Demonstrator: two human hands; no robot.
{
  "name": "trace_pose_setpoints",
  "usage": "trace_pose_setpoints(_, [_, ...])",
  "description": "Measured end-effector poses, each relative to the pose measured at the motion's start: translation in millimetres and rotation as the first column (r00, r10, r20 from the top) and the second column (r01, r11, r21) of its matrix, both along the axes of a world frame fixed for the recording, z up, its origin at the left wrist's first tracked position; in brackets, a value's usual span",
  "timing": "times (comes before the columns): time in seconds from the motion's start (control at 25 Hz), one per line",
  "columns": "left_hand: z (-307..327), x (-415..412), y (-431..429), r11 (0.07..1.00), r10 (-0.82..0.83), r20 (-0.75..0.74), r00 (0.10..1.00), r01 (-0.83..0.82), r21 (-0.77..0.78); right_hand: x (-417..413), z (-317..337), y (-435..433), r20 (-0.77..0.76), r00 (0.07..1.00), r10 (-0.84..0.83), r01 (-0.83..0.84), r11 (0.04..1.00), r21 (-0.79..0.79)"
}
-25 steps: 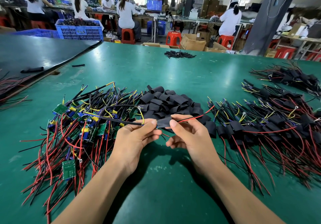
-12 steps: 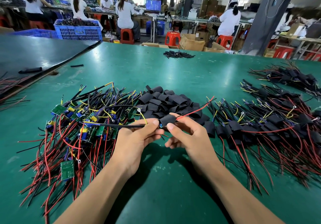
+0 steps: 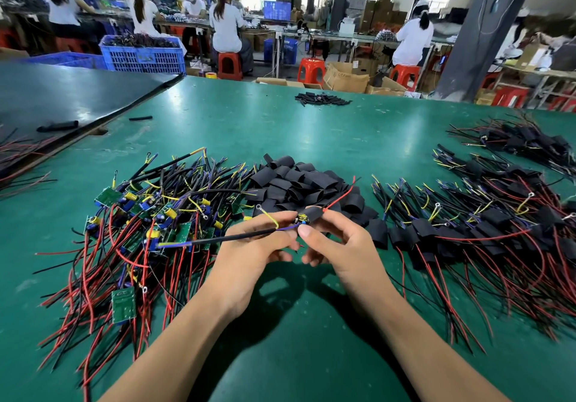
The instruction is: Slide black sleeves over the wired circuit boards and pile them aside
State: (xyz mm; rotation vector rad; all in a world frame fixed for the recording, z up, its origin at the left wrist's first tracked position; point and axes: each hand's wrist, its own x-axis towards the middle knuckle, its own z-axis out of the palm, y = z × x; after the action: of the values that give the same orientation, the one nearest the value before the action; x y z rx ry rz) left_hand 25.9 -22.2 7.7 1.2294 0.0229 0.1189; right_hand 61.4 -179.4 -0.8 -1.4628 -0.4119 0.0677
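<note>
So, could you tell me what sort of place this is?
Probably an electronics assembly workshop: heaps of wired circuit boards and black sleeves on a green workbench, with seated workers at benches behind.

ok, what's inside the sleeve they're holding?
A circuit board's end with yellow and blue parts pokes from the black sleeve; a red wire exits the far end. The rest of the board is covered.

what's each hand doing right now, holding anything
Left hand: closed, pinching the black cable of the circuit board.
Right hand: closed, holding the black sleeve over that board.
</note>
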Motion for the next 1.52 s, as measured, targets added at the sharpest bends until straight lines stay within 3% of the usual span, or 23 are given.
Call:
trace_pose_setpoints(0.16, [-1, 0, 0, 0.996, 0.048, 0.014, 0.999, -0.049, 0.080, -3, 3, 1, -0.036, 0.997, 0.067, -0.066, 0.998, 0.011])
trace_pose_setpoints(0.44, [2, 0, 0, 0.994, -0.078, 0.019, 0.997, 0.077, 0.075, -6, 8, 1, -0.026, 0.993, 0.119, -0.120, 0.993, -0.020])
trace_pose_setpoints(0.8, [1, -2, -3, 0.989, -0.022, 0.027, 0.999, 0.018, 0.146, -9, 7, 5, -0.006, 0.998, 0.067, -0.067, 0.994, -0.091])
trace_pose_setpoints(1.0, [3, 0, 1, 0.999, -0.015, -0.041, 0.999, 0.017, 0.046, -6, 12, 4, -0.243, 0.967, 0.081, -0.066, 0.995, 0.070])
trace_pose_setpoints(1.24, [5, -2, 1, 0.996, -0.077, -0.029, 0.997, 0.078, 0.040, -8, 18, 5, -0.422, 0.892, 0.160, -0.067, 0.971, 0.228])
trace_pose_setpoints(1.52, [9, 0, 3, 0.980, -0.191, -0.113, 0.975, 0.182, -0.079, -8, 22, 3, -0.575, 0.789, 0.217, -0.057, 0.958, 0.283])
